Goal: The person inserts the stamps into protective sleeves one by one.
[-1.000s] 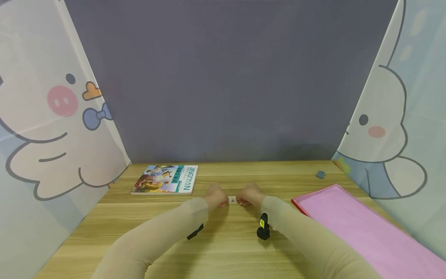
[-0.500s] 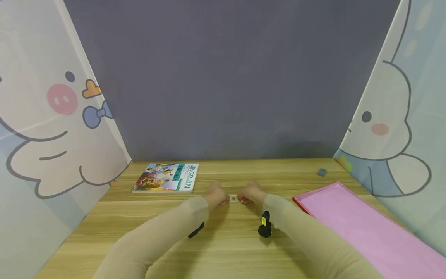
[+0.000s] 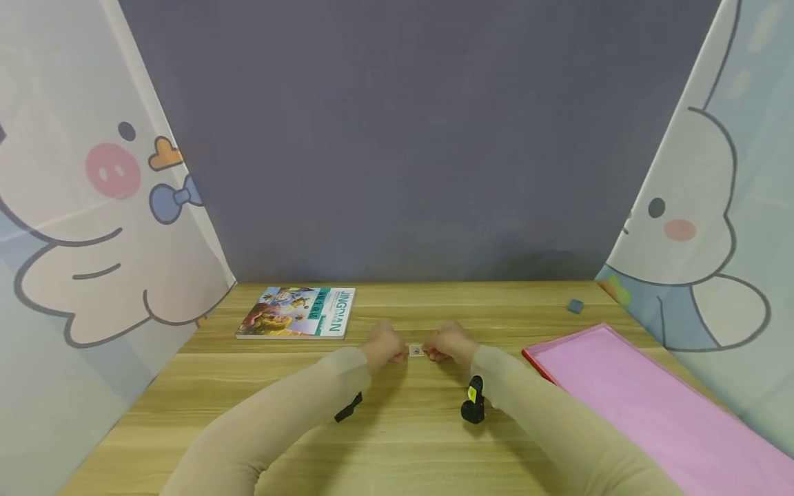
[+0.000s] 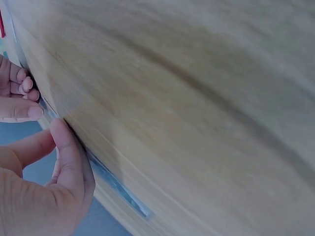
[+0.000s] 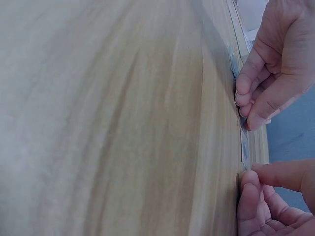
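A small, thin white square with a dark printed mark (image 3: 416, 350) is held flat, close over the wooden table, between the two hands. My left hand (image 3: 385, 342) pinches its left edge with thumb and fingers. At the opposite edge, the tips of thumb and forefinger of my right hand (image 3: 451, 340) meet on it. Seen from the right wrist, the square (image 5: 245, 147) appears almost edge-on, a narrow pale strip from one hand to the other. The left wrist view has the left hand (image 4: 54, 177) in front, covering most of the piece.
A picture book (image 3: 298, 313) lies at the back left of the table. To the right is a large pink tray (image 3: 645, 399) with a red side. A small grey-blue block (image 3: 575, 306) sits near the back right. A dark panel (image 3: 409, 138) stands behind, with cartoon-printed sheets at both sides.
The head view has shifted slightly. Both hands keep nearly the same place, with the small white square still between them.
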